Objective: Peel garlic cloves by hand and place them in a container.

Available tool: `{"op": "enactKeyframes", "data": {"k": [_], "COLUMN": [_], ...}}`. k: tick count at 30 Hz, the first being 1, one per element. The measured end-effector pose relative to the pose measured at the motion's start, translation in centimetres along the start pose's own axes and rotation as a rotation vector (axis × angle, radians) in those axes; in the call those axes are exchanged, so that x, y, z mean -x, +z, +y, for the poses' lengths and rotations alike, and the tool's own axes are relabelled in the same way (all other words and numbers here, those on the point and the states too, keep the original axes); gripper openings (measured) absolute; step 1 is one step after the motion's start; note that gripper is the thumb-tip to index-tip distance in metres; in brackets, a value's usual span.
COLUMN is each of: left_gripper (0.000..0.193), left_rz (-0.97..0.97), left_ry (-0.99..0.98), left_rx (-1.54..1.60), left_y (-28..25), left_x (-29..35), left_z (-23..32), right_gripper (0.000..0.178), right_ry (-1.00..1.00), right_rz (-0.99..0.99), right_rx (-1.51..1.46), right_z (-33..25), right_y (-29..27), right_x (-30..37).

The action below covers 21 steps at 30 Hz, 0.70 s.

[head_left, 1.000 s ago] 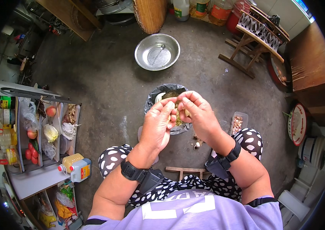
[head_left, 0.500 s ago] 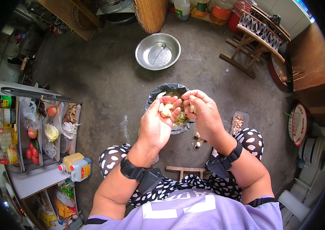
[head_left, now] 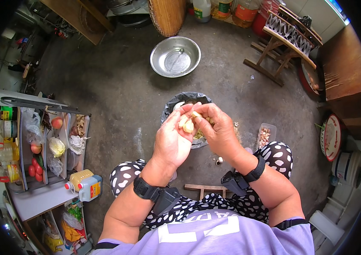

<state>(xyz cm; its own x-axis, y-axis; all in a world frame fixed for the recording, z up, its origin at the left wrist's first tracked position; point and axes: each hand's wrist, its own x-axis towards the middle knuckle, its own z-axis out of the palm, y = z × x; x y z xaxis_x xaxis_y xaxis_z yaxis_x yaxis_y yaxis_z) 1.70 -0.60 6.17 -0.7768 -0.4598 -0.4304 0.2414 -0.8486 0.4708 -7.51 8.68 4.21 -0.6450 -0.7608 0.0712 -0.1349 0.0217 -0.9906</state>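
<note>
Pale-yellow garlic cloves (head_left: 187, 125) sit in the left hand (head_left: 170, 140), palm up, loosely cupped, likely to stop rolling | right hand (head_left: 222, 132) pinches another clove (head_left: 196, 114) by thumb and fingers at that palm | black-bagged container (head_left: 170, 107) beneath, seemingly to catch scraps | clear tub (head_left: 272, 126) by the right knee (head_left: 277, 154), within easy reach

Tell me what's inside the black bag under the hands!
Inside the black bag, yellowish scraps show on the near side, something white at far left. The left hand and right hand hide the middle.
</note>
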Motion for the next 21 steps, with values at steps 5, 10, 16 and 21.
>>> {"op": "enactKeyframes", "data": {"k": [5, 10, 16, 21], "left_gripper": [0.026, 0.011, 0.008, 0.012], "left_rz": [0.022, 0.073, 0.074, 0.075], "left_ry": [0.02, 0.066, 0.158, 0.189], "left_rx": [-0.05, -0.315, -0.322, -0.351], "left_y": [-0.9, 0.1, -0.1, -0.3], "left_x": [0.1, 0.3, 0.2, 0.1], "left_z": [0.1, -0.3, -0.3, -0.3], "right_gripper": [0.01, 0.012, 0.015, 0.015], "right_ry": [0.095, 0.112, 0.192, 0.345], "right_rz": [-0.005, -0.016, -0.062, -0.096], "right_rx": [-0.138, -0.117, -0.275, -0.433], "right_z": [-0.8, -0.9, -1.3, -1.5], "right_y": [-0.2, -0.4, -0.5, -0.9], "right_x": [-0.2, -0.1, -0.1, -0.2]}}
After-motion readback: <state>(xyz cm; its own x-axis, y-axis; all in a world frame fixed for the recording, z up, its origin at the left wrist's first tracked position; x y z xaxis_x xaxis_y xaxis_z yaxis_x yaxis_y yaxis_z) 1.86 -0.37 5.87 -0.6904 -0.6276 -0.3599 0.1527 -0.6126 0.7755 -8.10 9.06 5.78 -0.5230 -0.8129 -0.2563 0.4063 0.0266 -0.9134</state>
